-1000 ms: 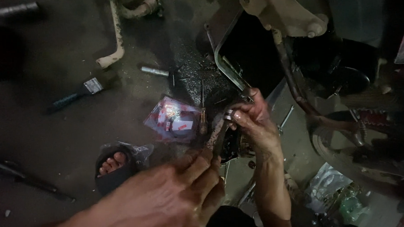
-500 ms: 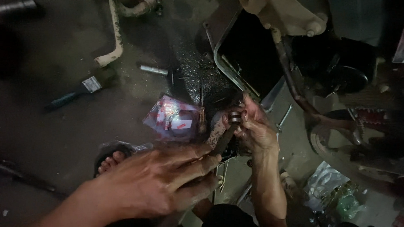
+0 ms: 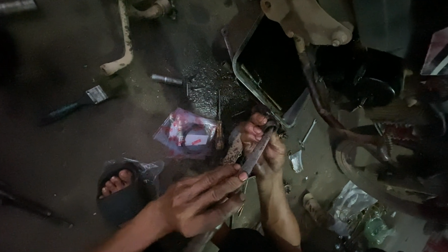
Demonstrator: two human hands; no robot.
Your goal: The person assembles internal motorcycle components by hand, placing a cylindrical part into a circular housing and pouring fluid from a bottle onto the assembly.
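Both our left hand and right hand grip the greasy tube; a slick surface risks slippage.

A paintbrush with a dark handle is lying on the dark floor far off to my left. Near it, a bent pale pipe is resting. A clear bag with red bits inside is sitting in the middle, and a screwdriver is lying just beside it. My foot in a dark sandal is poking out below. A crinkly bag is lying on my right.
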